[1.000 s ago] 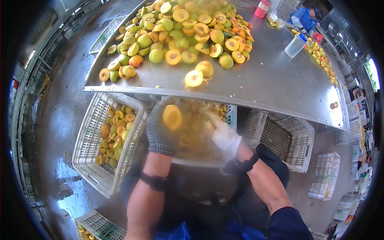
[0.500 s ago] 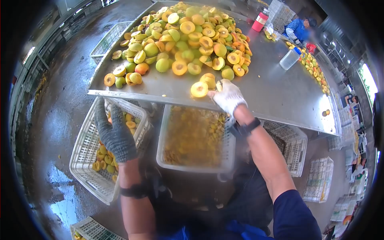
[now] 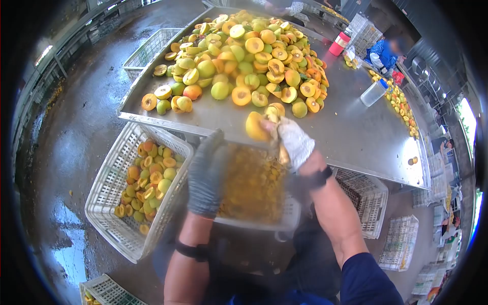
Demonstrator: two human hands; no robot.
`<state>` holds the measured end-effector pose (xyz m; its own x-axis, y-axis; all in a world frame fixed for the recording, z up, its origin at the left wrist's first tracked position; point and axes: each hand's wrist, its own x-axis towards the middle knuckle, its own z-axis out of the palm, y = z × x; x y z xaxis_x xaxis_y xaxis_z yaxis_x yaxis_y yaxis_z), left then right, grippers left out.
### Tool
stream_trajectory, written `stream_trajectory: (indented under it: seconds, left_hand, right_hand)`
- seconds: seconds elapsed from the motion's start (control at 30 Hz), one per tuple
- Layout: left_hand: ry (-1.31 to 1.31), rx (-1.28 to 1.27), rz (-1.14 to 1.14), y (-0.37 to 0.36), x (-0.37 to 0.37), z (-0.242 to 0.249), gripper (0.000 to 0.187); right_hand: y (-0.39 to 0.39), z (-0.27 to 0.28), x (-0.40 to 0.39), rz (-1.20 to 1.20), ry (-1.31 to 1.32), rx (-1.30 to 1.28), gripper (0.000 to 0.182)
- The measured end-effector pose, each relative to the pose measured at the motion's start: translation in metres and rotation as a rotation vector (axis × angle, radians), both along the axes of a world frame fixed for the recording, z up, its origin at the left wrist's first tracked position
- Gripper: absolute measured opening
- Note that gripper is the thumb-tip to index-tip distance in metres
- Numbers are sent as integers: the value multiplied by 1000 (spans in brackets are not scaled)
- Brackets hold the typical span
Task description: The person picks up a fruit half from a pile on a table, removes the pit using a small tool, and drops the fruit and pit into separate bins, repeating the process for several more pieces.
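Note:
My right hand (image 3: 295,142), in a white glove, is closed with its thumb on a yellow peach half (image 3: 256,126), just over the table's front edge. Another peach half (image 3: 275,111) sits against its fingers, and a pale, stick-like piece (image 3: 283,154) shows below the palm; I cannot tell what it is. My left hand (image 3: 207,175), in a grey glove, is open and slightly blurred, its fingers stretched forward, nothing in them. It is between a white crate of peach halves (image 3: 117,230) and a tub (image 3: 256,221) of wet yellow pieces, overlapping the tub's left side.
A big heap of peach halves (image 3: 254,61) covers the far side of the metal table (image 3: 345,137). A clear jar with a blue lid (image 3: 373,93) and a pink bottle (image 3: 339,42) stand to the right. Another person (image 3: 384,53) works beyond. More crates (image 3: 399,243) stand on the floor.
My left hand has moved right, from over the crate to beside the tub. The peach half at my right hand has turned, its cut face now less visible. The view has shifted slightly.

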<state>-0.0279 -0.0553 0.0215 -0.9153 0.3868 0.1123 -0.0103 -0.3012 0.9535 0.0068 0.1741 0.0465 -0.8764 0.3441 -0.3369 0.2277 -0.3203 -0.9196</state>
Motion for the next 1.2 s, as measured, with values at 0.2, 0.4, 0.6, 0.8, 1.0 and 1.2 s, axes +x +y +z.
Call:
stream_trajectory:
  seconds: [0.2, 0.4, 0.6, 0.8, 1.0, 1.2]
  left_hand:
    - [327, -70, -83, 26, 41, -3, 77]
    - [-269, 254, -85, 31, 35, -9, 68]
    - [-159, 100, -56, 42, 31, -9, 60]
    - [651, -756, 145, 50, 39, -1, 51]
    - [345, -177, -16, 73, 42, -16, 52]
    - [146, -11, -143, 70, 44, -2, 62]
  right_hand:
    - [-90, 15, 72, -59, 178, 49, 27]
    - [-69, 21, 103, -45, 202, -188, 28]
    - [-60, 21, 110, 98, 296, 776, 29]
    - [-61, 25, 108, -27, 294, 1020, 23]
    - [-59, 25, 108, -35, 265, 1268, 17]
    - [-65, 27, 105, -30, 258, 1405, 19]
